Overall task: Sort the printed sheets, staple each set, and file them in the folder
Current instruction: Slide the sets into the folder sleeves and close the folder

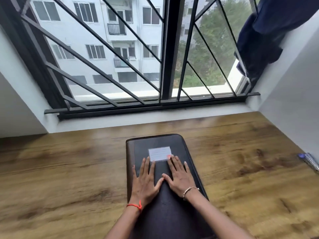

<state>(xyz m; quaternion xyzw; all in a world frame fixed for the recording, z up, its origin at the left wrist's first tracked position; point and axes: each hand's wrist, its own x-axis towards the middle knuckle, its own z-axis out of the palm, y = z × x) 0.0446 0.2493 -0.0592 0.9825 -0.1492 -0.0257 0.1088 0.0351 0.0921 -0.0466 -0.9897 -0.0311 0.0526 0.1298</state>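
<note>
Both hands lie flat, fingers spread.

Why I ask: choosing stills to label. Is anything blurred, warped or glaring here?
Head view: soft daylight through the window bars, splayed by the wide lens; table motion-blurred at left and near edges, glare along its far edge; folder, left hand and right hand fairly sharp.

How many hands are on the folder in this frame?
2. The left hand lies flat on the closed black folder, left of centre. The right hand lies flat beside it, its fingertips reaching the white label.
</note>
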